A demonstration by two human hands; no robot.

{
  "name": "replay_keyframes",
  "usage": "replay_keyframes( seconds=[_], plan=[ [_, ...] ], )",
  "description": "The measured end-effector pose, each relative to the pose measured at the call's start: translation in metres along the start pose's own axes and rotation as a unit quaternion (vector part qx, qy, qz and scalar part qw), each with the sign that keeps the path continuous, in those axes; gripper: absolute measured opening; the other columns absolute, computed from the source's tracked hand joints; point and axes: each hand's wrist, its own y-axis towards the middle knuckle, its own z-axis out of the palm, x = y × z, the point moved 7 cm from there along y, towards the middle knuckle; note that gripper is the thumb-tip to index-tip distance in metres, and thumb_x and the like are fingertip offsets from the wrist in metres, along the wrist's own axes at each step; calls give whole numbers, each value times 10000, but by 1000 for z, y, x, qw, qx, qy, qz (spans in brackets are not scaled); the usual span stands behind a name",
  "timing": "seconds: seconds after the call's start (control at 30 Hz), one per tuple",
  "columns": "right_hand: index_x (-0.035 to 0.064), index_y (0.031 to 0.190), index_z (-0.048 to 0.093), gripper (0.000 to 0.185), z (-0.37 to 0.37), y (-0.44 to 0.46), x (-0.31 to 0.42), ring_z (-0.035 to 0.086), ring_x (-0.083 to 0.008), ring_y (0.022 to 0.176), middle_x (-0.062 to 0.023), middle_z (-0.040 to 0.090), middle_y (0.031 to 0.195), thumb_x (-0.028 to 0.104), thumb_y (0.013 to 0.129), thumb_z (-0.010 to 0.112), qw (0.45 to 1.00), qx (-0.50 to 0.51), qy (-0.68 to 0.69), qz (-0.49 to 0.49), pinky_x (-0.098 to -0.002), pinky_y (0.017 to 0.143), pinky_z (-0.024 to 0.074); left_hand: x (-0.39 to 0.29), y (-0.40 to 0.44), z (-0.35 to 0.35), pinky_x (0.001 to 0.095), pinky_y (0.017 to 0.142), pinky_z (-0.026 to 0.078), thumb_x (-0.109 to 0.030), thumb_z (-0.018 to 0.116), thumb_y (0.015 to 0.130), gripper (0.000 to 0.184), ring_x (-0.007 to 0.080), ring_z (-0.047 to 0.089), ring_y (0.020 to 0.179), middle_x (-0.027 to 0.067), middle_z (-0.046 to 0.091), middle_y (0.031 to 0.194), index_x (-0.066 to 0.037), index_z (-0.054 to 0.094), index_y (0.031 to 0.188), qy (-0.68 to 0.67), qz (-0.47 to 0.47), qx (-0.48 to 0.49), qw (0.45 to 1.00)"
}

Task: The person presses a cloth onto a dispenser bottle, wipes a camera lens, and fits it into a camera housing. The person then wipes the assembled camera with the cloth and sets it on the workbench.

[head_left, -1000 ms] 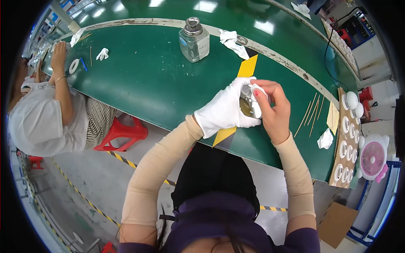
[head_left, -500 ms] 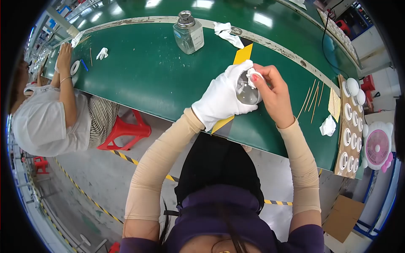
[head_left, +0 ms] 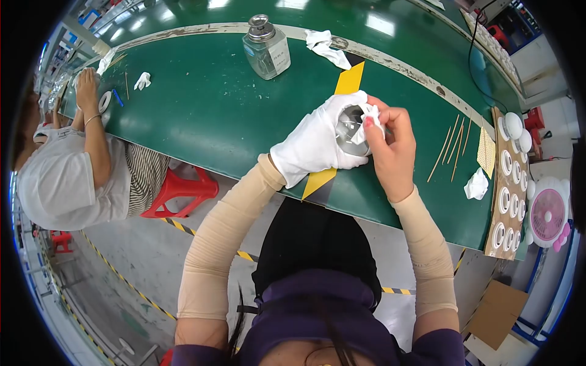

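Observation:
My left hand (head_left: 320, 135), in a white glove, is wrapped round a shiny, round glass-like piece (head_left: 350, 130) above the green table (head_left: 207, 110). My bare right hand (head_left: 392, 146) pinches a small white cloth (head_left: 370, 121) against the upper right of that piece. Beneath my hands runs a yellow and black tape strip (head_left: 350, 79). Beyond them stands a clear bottle (head_left: 267, 51) with a metal top, and a crumpled white cloth (head_left: 328, 49) lies to its right.
Thin sticks (head_left: 448, 146), a white cloth (head_left: 476, 184) and a board of white rings (head_left: 504, 183) lie on the right, beside a pink fan (head_left: 547, 213). On the left, a co-worker (head_left: 67, 177) sits on a red stool (head_left: 183, 188).
The view has shifted a little. My right hand and its cloth have changed angle on the piece, whose surface now reflects differently. The co-worker's hands have moved slightly.

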Motion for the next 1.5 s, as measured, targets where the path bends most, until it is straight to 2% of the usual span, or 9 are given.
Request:
replay_keyframes(
  seconds=[0.13, 0.4, 0.53, 0.63, 0.83, 0.97, 1.27, 1.43, 1.5],
  plan=[
    [3, 1111, 493, 174, 0, 1, 4, 570, -121, 1058, -174, 551, 1354, 23, 954, 567, 997, 3, 72, 22, -244, 922, 450, -2, 0, 1, 325, 950, 479, -115, 858, 654, 783, 205, 596, 1084, 93, 576, 1198, -58, 450, 1320, -18, 37, -10, 999],
    [33, 960, 660, 177, -3, -11, 16, 591, -255, 1167, -226, 492, 1418, -18, 794, 693, 987, 72, -90, -108, -319, 888, 500, 7, -2, 2, 340, 979, 464, -45, 856, 682, 925, 181, 537, 1148, 79, 512, 1262, -117, 312, 1427, 25, -13, 41, 999],
    [21, 919, 623, 154, -1, 1, 7, 627, -253, 1056, -202, 579, 1302, 9, 795, 714, 1000, -3, 11, 13, -314, 835, 505, 6, -3, 4, 340, 961, 469, -104, 861, 670, 849, 217, 567, 1105, 95, 539, 1223, -88, 383, 1371, -24, 5, -2, 1000],
    [2, 922, 573, 101, 2, 21, 12, 588, -169, 1049, -103, 603, 1111, -13, 872, 660, 993, 21, -112, 41, -318, 937, 477, -1, -2, -2, 343, 945, 476, -154, 861, 658, 788, 267, 598, 1083, 123, 566, 1198, -65, 444, 1320, 33, 41, -36, 998],
    [9, 868, 591, 94, -4, 9, 5, 552, -226, 1185, -172, 526, 1333, -44, 845, 664, 994, 79, 51, 50, -340, 995, 445, -2, -2, -3, 355, 925, 490, -184, 870, 640, 809, 292, 614, 1059, 132, 583, 1174, -62, 441, 1314, 91, 30, -19, 995],
    [28, 864, 595, 120, -10, -9, 14, 490, -281, 1297, -223, 426, 1454, -39, 820, 683, 985, 131, -85, -76, -352, 1009, 443, 6, -1, -5, 352, 920, 495, -181, 869, 640, 812, 291, 618, 1045, 131, 588, 1176, -56, 440, 1318, 59, 8, -5, 998],
    [10, 874, 575, 117, 3, 31, 1, 585, -133, 979, -84, 583, 1104, 19, 866, 691, 994, 44, -56, 84, -268, 860, 479, -1, -2, -3, 361, 945, 480, -175, 876, 628, 821, 287, 595, 1075, 127, 547, 1234, -48, 444, 1314, 80, 31, -41, 995],
    [9, 886, 583, 99, -6, 13, -6, 580, -183, 1072, -147, 584, 1217, -1, 864, 679, 994, 51, 47, 81, -296, 929, 456, 3, -4, 2, 349, 947, 478, -174, 878, 625, 822, 273, 601, 1054, 121, 558, 1210, -46, 446, 1312, 4, -15, -48, 999],
    [3, 863, 615, 131, -12, 2, 8, 606, -250, 1112, -186, 591, 1264, -2, 796, 727, 997, 63, -9, -46, -328, 931, 485, 7, -4, 1, 344, 945, 478, -174, 878, 626, 819, 270, 603, 1048, 121, 561, 1203, -47, 448, 1311, -64, -27, -50, 996]
  ],
)
